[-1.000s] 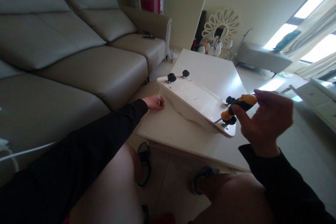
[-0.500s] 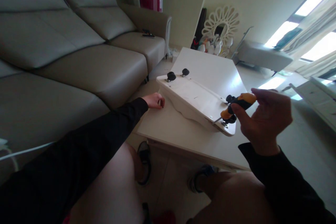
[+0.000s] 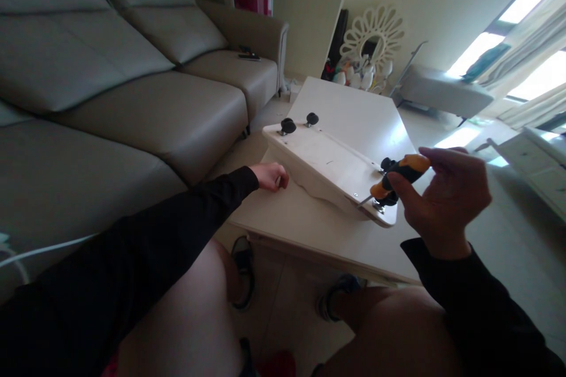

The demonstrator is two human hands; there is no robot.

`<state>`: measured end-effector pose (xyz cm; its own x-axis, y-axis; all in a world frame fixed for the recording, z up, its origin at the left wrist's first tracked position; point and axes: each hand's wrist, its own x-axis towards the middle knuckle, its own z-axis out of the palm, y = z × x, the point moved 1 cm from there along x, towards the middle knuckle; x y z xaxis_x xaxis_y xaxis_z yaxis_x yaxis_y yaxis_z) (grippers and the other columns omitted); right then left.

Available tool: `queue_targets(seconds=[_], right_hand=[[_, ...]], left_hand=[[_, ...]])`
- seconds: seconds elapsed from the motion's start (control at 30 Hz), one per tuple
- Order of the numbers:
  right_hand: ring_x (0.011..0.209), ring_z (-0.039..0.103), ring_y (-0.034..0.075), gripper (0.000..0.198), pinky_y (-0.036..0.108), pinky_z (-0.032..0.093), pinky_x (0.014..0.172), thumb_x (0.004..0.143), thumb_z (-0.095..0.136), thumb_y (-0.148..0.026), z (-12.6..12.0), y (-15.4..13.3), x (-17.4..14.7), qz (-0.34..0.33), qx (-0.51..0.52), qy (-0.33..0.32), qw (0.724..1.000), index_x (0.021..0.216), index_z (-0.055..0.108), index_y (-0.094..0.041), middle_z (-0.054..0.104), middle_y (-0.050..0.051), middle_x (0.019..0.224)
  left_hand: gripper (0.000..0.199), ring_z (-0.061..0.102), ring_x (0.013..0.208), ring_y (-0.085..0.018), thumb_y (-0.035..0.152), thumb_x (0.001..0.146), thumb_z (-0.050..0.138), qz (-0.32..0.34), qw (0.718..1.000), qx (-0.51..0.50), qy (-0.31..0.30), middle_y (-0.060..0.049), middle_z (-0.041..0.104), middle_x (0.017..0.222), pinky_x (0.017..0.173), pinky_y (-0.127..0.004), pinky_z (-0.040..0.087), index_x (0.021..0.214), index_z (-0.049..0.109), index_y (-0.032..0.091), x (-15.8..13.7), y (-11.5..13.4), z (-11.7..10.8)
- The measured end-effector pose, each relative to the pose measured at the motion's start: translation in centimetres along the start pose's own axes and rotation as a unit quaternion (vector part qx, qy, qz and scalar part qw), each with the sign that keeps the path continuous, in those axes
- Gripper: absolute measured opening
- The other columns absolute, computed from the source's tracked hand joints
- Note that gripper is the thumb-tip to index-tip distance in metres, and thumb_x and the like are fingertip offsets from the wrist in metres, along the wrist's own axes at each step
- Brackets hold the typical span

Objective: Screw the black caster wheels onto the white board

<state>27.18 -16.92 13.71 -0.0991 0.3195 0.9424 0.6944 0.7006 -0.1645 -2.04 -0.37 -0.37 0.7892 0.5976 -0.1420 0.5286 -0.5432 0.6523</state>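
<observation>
A: Biggest thing in the scene: the grey-brown sofa [image 3: 203,94], running down the left side!

B: And right of it, the white table [image 3: 254,212], with the wheeled board [image 3: 329,162] lying across it, wheels up, its lower side wavy.

A: Now the hands! What's the right hand [image 3: 448,194] doing?

B: Gripping, fingers closed round the handle of a yellow-and-black screwdriver [image 3: 411,168], by the board's right end.

A: And the left hand [image 3: 270,177]?

B: Over the table just beside the board's left end, fingers curled. Whether it pinches something small, I can't tell.

A: The screwdriver's shaft slants down to the board's near edge!

B: Contact at the tip? Too fine to call. Black casters [image 3: 288,126] stand in pairs at both ends, and a tiny screw [image 3: 356,194] shows near the shaft.
</observation>
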Motion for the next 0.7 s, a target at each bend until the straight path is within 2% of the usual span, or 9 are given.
queue_targets(seconds=[0.27, 0.37, 0.53, 0.7], right_hand=[[0.076, 0.063, 0.016, 0.057, 0.034, 0.050, 0.070, 0.065, 0.094, -0.018, 0.1, -0.2, 0.1, 0.009, 0.000, 0.001, 1.000, 0.119, 0.076, -0.028, 0.072, -0.002, 0.090], [0.076, 0.063, 0.015, 0.058, 0.034, 0.049, 0.069, 0.066, 0.094, -0.018, 0.1, -0.1, 0.1, 0.011, 0.015, 0.000, 1.000, 0.120, 0.075, -0.030, 0.072, -0.002, 0.090], [0.076, 0.062, 0.017, 0.058, 0.036, 0.049, 0.067, 0.069, 0.092, -0.020, 0.2, 0.1, 0.0, 0.013, 0.011, -0.003, 1.000, 0.122, 0.074, -0.034, 0.071, -0.003, 0.090], [0.076, 0.062, 0.018, 0.059, 0.037, 0.050, 0.067, 0.068, 0.093, -0.022, 0.1, 0.2, -0.2, 0.018, 0.007, -0.005, 1.000, 0.122, 0.074, -0.036, 0.071, -0.002, 0.090]], left_hand=[[0.028, 0.055, 0.077, -0.012, -0.003, 0.068, 0.069, 0.003, 0.999, -0.016, -0.039, -0.002, 0.076, 0.082, 0.078, -0.023, 0.042, 0.092, 0.079, 0.009, -0.4, 3.4, 1.2], [0.026, 0.055, 0.078, -0.013, -0.001, 0.068, 0.071, -0.011, 0.999, -0.016, -0.045, -0.002, 0.075, 0.083, 0.078, -0.023, 0.041, 0.091, 0.078, 0.010, -0.3, 3.5, 1.0], [0.014, 0.053, 0.071, -0.013, 0.007, 0.069, 0.078, -0.052, 0.997, -0.014, -0.050, -0.001, 0.071, 0.071, 0.072, -0.023, 0.039, 0.082, 0.076, 0.011, -0.1, 2.7, 0.8], [0.010, 0.051, 0.067, -0.013, 0.010, 0.069, 0.080, -0.062, 0.997, -0.023, -0.047, 0.000, 0.067, 0.066, 0.068, -0.023, 0.036, 0.076, 0.073, 0.013, 0.1, 2.4, 1.2]])
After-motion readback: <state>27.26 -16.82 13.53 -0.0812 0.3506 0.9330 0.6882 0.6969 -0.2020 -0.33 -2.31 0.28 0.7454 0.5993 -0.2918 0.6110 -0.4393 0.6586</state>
